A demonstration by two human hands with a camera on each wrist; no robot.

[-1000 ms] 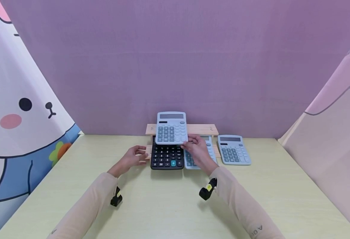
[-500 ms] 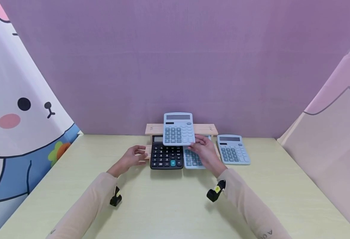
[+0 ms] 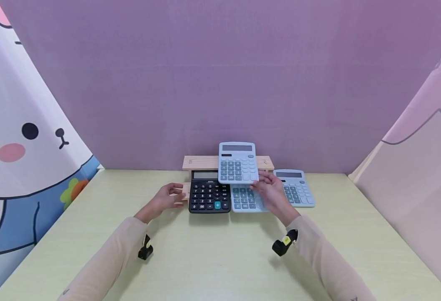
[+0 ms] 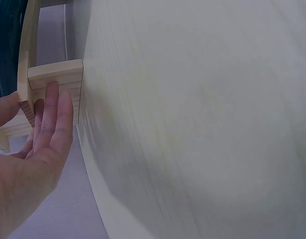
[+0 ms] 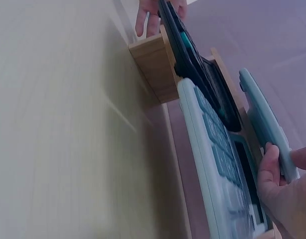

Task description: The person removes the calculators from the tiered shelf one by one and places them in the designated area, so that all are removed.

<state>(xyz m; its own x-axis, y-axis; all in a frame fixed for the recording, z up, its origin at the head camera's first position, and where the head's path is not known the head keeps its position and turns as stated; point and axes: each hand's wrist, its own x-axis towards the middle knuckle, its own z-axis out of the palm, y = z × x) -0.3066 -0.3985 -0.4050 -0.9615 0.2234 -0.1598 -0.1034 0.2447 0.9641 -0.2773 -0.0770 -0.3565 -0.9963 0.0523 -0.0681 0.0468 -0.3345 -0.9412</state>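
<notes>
My right hand (image 3: 274, 194) pinches a light blue calculator (image 3: 237, 163) by its lower right corner, thumb on one face and fingers on the other in the right wrist view. This calculator overlaps the upper bar of a small wooden rack (image 3: 200, 162). On the rack's lower level lean a black calculator (image 3: 203, 196) at left and another light blue calculator (image 3: 243, 200) at right, partly hidden by the held one and my hand. My left hand (image 3: 164, 198) holds the rack's left end; in the left wrist view the thumb and fingers lie on either side of its wooden end (image 4: 56, 72).
One more light blue calculator (image 3: 295, 188) lies on the pale table (image 3: 212, 259), right of the rack. A purple cloth wall (image 3: 220, 83) stands close behind the rack. Printed cloth panels (image 3: 47, 175) border the left and right sides.
My right hand has moved the held light blue calculator rightward along the rack's upper level, from above the black calculator to above the lower light blue one. My left hand stays in place.
</notes>
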